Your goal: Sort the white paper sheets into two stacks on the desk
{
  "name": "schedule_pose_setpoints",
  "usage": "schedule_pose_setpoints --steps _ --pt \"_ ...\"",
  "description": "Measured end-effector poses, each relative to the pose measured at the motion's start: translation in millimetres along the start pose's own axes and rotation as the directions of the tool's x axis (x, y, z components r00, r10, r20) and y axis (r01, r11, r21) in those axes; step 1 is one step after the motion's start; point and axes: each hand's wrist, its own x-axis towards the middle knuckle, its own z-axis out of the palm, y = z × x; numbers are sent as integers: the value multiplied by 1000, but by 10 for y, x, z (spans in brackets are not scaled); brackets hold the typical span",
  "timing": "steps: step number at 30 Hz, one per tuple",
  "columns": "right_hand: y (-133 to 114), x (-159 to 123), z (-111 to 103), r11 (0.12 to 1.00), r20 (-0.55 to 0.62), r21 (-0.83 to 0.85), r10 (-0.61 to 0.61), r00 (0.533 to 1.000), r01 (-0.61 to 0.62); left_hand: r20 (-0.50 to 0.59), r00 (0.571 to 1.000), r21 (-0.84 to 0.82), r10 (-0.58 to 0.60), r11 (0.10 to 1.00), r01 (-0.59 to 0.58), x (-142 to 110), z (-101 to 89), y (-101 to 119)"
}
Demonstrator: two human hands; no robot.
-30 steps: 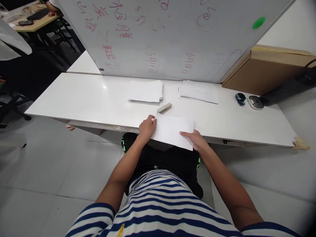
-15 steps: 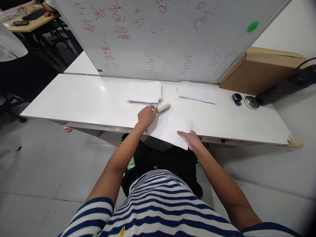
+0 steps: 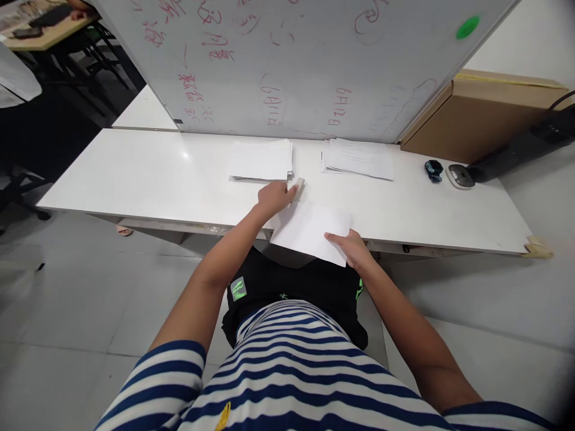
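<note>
White paper (image 3: pixel 309 230) at the near middle of the white desk (image 3: pixel 417 209), lying at a slant, near edge sticking out over the desk's front. One sheet or several, can't tell. Your right hand (image 3: pixel 354 247) has it by the near right corner, thumb on top, fingers underneath. Your left hand (image 3: pixel 273 197) has just come off the paper's left side and closed on the slim pale tool (image 3: pixel 300 188), maybe a stapler, just beyond the paper's far edge. Tool has swung round too, now pointing more near-to-far; lifted or not, can't tell. Upshot: both your hands are occupied, and only the right one is holding the paper.

Further out, left paper stack (image 3: pixel 260 160) sits far, just beyond your left hand; right paper stack (image 3: pixel 359 159) is far right of it, faint print on top. Off right: dark watch (image 3: pixel 433 170) beside a rounded silver-black device (image 3: pixel 460 176), brown box (image 3: pixel 485 120) behind. Whiteboard (image 3: pixel 314 66) with red writing stands along the far edge
</note>
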Motion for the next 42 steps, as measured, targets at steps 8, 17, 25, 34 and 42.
schedule_pose_setpoints --steps 8,17,25,34,42 --pt "-37 49 -138 997 20 -70 -17 1000 18 -272 948 245 165 965 -97 -666 317 -206" --pt "157 224 -220 994 -21 -103 -46 999 43 -49 787 294 615 762 -577 -950 679 -381" --pt "31 266 -253 950 -66 -297 -121 990 96 -130 829 342 544 809 -478 -1025 810 -292" --pt "-451 117 -53 572 -234 -790 -614 754 220 -164 835 296 525 834 -466 -1043 819 -313" --pt "-1082 633 1123 395 113 -744 -722 683 540 -179 827 279 533 833 -477 -1028 831 -347"
